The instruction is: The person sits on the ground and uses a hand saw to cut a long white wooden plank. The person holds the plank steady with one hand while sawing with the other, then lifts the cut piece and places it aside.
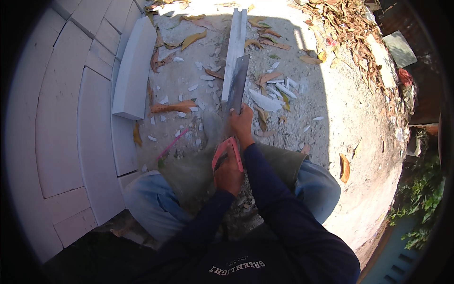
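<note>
A handsaw with a pinkish-red handle (240, 160) points away from me, its dark blade (240, 80) tilted along a long white block strip (235, 38). My left hand (229, 174) is closed around the handle. Further up, my right hand (242, 124) is closed on the near part of the blade, close to the strip's near end. Its fingers partly cover the blade there, and whether they also touch the strip is hard to tell. The strip lies on the dusty ground, reaching away from me; a groove shows at its far end.
Stacked pale blocks (61, 113) form a wall at my left, with one loose block (135, 71) leaning there. White chips (266, 100) and dry leaves (193, 39) litter the ground. A thin pink strip (173, 143) lies near my left knee. Green plants (416, 203) grow at the right edge.
</note>
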A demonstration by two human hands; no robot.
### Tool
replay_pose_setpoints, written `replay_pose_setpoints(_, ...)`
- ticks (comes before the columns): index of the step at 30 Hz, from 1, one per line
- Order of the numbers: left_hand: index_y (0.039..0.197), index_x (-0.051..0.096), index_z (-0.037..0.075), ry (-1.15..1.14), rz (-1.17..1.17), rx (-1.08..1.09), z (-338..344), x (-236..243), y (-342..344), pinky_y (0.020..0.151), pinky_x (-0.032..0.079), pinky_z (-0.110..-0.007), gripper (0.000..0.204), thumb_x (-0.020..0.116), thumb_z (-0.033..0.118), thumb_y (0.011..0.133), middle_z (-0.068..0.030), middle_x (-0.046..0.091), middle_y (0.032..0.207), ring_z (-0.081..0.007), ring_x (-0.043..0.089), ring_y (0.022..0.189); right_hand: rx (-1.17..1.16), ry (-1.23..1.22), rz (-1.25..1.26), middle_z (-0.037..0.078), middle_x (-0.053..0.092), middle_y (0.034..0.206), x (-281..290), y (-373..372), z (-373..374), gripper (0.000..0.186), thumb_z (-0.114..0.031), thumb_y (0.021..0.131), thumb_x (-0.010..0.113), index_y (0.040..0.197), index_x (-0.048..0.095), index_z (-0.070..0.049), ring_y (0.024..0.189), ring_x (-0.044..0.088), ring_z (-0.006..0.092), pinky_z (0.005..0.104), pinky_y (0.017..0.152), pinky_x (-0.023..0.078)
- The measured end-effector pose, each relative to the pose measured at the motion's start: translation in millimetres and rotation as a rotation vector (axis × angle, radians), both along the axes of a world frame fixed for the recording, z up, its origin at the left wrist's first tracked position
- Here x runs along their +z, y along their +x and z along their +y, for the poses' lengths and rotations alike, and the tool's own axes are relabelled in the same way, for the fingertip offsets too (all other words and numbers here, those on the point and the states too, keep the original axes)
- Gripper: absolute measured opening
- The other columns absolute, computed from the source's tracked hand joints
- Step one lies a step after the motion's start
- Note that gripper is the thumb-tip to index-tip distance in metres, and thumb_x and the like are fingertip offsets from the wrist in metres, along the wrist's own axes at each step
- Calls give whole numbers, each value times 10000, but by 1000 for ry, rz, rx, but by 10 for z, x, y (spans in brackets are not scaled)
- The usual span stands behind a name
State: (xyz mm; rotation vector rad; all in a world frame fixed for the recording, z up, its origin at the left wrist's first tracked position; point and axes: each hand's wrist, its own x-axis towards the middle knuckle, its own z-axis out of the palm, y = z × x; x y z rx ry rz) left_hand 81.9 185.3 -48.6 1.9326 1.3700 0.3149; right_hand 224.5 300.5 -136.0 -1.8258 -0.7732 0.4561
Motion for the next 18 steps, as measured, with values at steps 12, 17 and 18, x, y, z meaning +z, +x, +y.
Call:
replay_pose_setpoints(12,1464,464,-45,-36,-572,165,9,-180,-17,895,535,-397,603,549,-24,868,-308,666,1200,-434,670,1113,49,-203,-325,277,655,779,327,-96,112,176,3,750,585,920,602,46,757,644,496,572,704,496)
replay_pose_setpoints(17,1295,588,-53,36,-667,210,42,-356,-61,762,529,-373,441,575,-29,855,-209,701,1005,-291,698,876,69,-185,-359,267,666,803,317,-202,149,176,12,744,589,917,601,39,758,662,475,544,717,515)
replay_pose_setpoints(18,1216,620,-60,-21,-680,240,49,-376,-92,703,518,-365,371,595,-36,847,-168,693,915,-249,667,788,75,-212,-378,268,665,801,327,-227,154,160,11,745,590,902,598,35,759,664,476,544,720,517)
